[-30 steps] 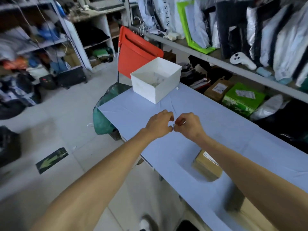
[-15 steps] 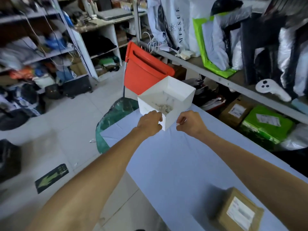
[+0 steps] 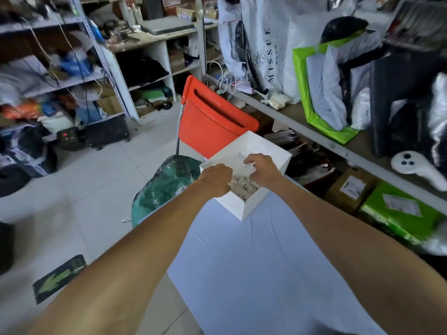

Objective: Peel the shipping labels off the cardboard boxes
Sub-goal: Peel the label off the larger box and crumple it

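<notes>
Head view: both hands reach over an open white box (image 3: 231, 205) at the far end of the desk (image 3: 254, 262). One corner of the box points toward the person. The left hand (image 3: 215, 180) is curled at the near rim. The right hand (image 3: 262, 170) bends down inside. I cannot tell whether either hand pinches anything. Torn label scraps (image 3: 244, 188) lie heaped in the box, too small to tell which way they lie. A cardboard box (image 3: 337, 193) sits right of the desk, its label (image 3: 353, 187) facing up.

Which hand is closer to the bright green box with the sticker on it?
The right hand. It is over the white box, on the side toward the green box; the left hand is over its other side, farther off.
</notes>
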